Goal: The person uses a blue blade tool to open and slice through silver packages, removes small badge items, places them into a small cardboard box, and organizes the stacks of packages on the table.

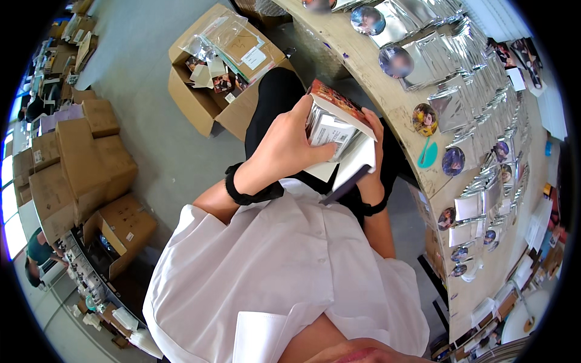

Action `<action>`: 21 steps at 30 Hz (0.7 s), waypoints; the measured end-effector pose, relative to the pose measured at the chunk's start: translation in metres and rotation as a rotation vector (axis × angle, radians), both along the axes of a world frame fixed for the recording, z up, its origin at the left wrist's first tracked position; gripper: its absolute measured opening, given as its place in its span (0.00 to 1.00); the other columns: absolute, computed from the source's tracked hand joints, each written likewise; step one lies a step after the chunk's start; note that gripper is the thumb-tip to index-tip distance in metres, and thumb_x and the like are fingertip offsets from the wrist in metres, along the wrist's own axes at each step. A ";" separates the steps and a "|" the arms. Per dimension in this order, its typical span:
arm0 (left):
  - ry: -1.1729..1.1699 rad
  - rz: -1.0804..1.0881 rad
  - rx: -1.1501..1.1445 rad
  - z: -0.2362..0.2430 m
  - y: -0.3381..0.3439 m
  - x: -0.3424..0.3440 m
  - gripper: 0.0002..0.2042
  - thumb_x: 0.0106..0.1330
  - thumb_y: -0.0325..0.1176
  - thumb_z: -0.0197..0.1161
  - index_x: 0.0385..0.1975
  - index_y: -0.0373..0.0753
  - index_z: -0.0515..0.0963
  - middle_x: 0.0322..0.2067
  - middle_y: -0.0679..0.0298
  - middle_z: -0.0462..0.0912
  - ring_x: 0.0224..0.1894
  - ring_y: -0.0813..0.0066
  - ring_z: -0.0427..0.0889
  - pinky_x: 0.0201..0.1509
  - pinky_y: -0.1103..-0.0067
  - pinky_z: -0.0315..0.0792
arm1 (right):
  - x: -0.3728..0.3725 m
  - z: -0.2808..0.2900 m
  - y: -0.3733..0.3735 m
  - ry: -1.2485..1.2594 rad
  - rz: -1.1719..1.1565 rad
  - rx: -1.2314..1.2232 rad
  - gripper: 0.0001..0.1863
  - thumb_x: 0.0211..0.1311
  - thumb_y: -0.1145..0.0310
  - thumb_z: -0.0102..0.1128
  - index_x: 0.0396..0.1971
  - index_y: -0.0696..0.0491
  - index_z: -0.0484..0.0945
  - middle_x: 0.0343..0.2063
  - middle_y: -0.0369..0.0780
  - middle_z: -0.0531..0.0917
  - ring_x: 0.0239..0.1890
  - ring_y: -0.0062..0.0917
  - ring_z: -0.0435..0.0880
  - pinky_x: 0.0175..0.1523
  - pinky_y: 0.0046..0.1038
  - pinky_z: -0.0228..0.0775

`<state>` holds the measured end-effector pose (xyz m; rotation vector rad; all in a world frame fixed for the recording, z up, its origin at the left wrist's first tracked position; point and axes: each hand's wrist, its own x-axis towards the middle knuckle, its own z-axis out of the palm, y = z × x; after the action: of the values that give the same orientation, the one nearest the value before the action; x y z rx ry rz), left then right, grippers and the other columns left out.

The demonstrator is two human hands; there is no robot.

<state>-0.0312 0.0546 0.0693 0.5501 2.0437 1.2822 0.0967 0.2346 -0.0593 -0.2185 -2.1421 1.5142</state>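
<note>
My left hand (281, 142) grips a small printed box (336, 97) above my lap, its thumb lying over the silver packets (330, 133) inside. On the box's right side, my right hand (373, 136) has its fingers wrapped round the edge. The box is open and tilted, with a white and dark flap (357, 172) hanging toward my body. Part of my right hand is hidden behind the box and flap.
The worktable (369, 60) at right holds rows of silver packets, round picture badges (396, 62) and a teal piece (427, 156). An open carton (233, 118) of papers sits ahead. Stacked cartons (91, 175) stand left, near a person (37, 254) in green.
</note>
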 end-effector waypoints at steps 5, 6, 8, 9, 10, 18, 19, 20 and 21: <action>-0.216 0.007 0.277 0.011 -0.012 -0.005 0.35 0.57 0.27 0.79 0.66 0.33 0.73 0.54 0.64 0.86 0.55 0.79 0.85 0.61 0.77 0.79 | -0.013 -0.031 0.012 -0.083 0.094 -0.394 0.39 0.71 0.70 0.69 0.79 0.54 0.62 0.73 0.45 0.71 0.71 0.31 0.77 0.74 0.32 0.70; -0.264 0.023 0.299 0.014 -0.017 -0.008 0.35 0.57 0.27 0.79 0.66 0.34 0.73 0.54 0.64 0.86 0.56 0.78 0.85 0.62 0.76 0.79 | -0.018 -0.032 0.014 -0.078 0.121 -0.341 0.39 0.72 0.72 0.68 0.79 0.53 0.61 0.74 0.44 0.70 0.72 0.30 0.75 0.75 0.32 0.69; -0.349 0.089 0.387 0.021 -0.027 -0.012 0.32 0.58 0.26 0.79 0.65 0.36 0.75 0.53 0.65 0.86 0.55 0.77 0.85 0.62 0.76 0.79 | -0.031 -0.026 0.010 0.027 0.163 -0.160 0.37 0.73 0.74 0.66 0.78 0.54 0.62 0.75 0.43 0.69 0.72 0.30 0.74 0.75 0.32 0.68; -0.401 0.156 0.441 0.022 -0.034 -0.015 0.33 0.58 0.24 0.77 0.66 0.36 0.75 0.54 0.64 0.86 0.57 0.77 0.85 0.64 0.75 0.78 | -0.034 -0.027 0.010 0.028 0.189 -0.180 0.37 0.72 0.74 0.66 0.78 0.54 0.62 0.74 0.43 0.69 0.72 0.30 0.74 0.75 0.32 0.68; -0.459 0.214 0.500 0.021 -0.041 -0.018 0.33 0.58 0.24 0.77 0.66 0.36 0.75 0.54 0.64 0.86 0.57 0.77 0.85 0.65 0.75 0.78 | -0.037 -0.029 0.010 0.028 0.215 -0.199 0.36 0.72 0.74 0.66 0.77 0.54 0.62 0.74 0.42 0.69 0.72 0.30 0.73 0.75 0.32 0.68; 0.169 0.245 0.287 0.004 -0.060 -0.004 0.43 0.61 0.19 0.71 0.79 0.42 0.61 0.66 0.53 0.78 0.65 0.68 0.81 0.69 0.69 0.75 | -0.048 -0.022 -0.001 -0.014 0.237 0.078 0.51 0.49 0.78 0.79 0.77 0.52 0.65 0.73 0.44 0.72 0.68 0.38 0.82 0.70 0.34 0.76; 0.195 0.257 0.289 0.003 -0.059 0.001 0.41 0.61 0.19 0.70 0.77 0.41 0.64 0.67 0.52 0.78 0.65 0.68 0.81 0.68 0.70 0.75 | -0.048 -0.012 -0.007 -0.055 0.231 0.039 0.53 0.47 0.80 0.80 0.77 0.50 0.65 0.73 0.43 0.72 0.66 0.38 0.84 0.66 0.33 0.80; 0.309 0.234 0.202 0.004 -0.058 0.002 0.38 0.60 0.20 0.70 0.73 0.44 0.68 0.65 0.51 0.78 0.58 0.64 0.84 0.60 0.70 0.79 | -0.049 -0.006 -0.007 -0.083 0.228 0.089 0.54 0.44 0.81 0.82 0.75 0.49 0.66 0.73 0.44 0.71 0.63 0.39 0.85 0.59 0.33 0.85; 0.423 0.210 0.115 0.006 -0.057 0.002 0.35 0.59 0.21 0.70 0.70 0.46 0.72 0.63 0.49 0.78 0.51 0.60 0.87 0.53 0.70 0.82 | -0.049 -0.005 -0.008 -0.079 0.228 0.099 0.53 0.44 0.81 0.82 0.75 0.49 0.66 0.73 0.44 0.71 0.63 0.39 0.85 0.58 0.34 0.85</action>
<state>-0.0293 -0.0028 0.0752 0.7242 2.4360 1.5143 0.0477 0.2264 -0.0644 0.0008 -2.3651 1.5386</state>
